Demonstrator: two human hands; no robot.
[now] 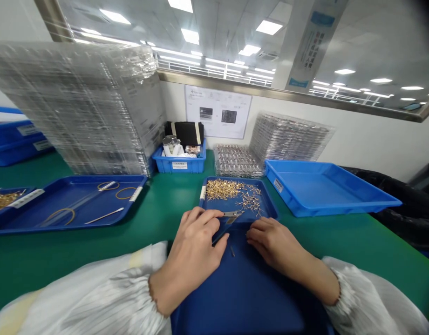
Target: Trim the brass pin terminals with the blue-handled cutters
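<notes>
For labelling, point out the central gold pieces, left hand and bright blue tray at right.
Gold pieces (221, 189): head view, pile's middle.
Left hand (196, 246): head view, its back.
Bright blue tray (329, 187): head view, bare floor.

Slim silvery tool in left fingers, small greyish piece loose on dark-blue tray.

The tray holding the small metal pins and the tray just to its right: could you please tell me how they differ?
The pin tray is dark blue, while the right tray is a brighter blue. The pin tray looks smaller and shallower than the right tray. Both bear a white label on the left side and stand on the green table.
</notes>
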